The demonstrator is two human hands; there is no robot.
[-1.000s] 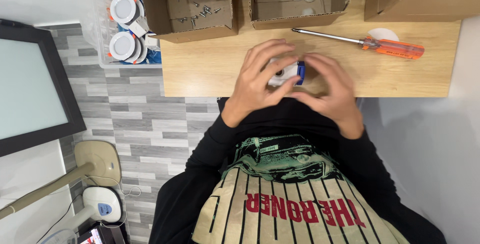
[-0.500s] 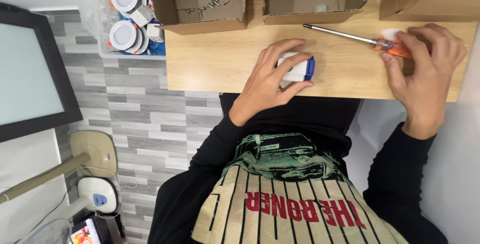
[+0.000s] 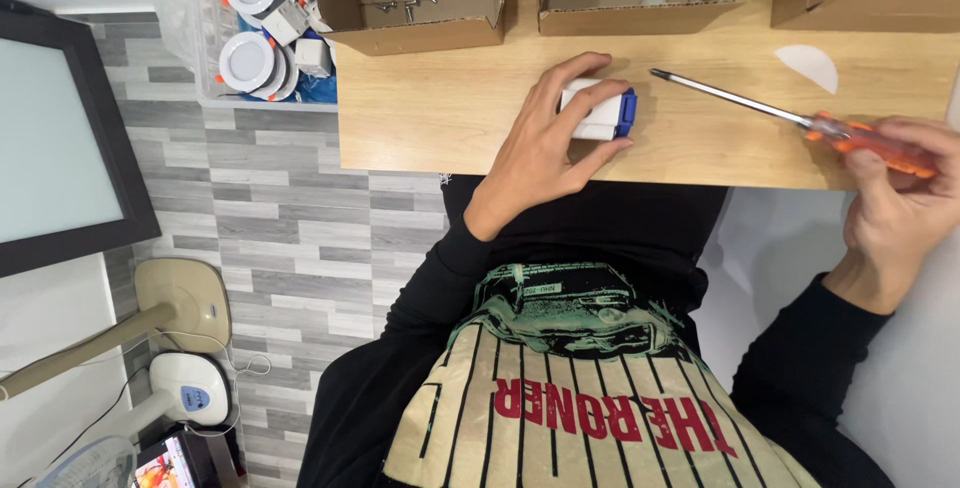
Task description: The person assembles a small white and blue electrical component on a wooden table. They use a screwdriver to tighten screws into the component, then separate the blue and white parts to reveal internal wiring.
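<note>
Left hand (image 3: 545,153): closed over the box (image 3: 598,111), pinning it to the table (image 3: 430,108).
Right hand (image 3: 895,188): gripping the screwdriver (image 3: 790,120) handle.
Box: small, white, blue-ended, well left of the right hand.

Black long sleeves (image 3: 420,308), cream striped jersey (image 3: 560,408) (green graphic above)

Your small white box with a blue end (image 3: 600,113) lies flat near the table's front edge. Your screwdriver (image 3: 800,123), orange-handled with a long steel shaft, slants over the front right corner.
</note>
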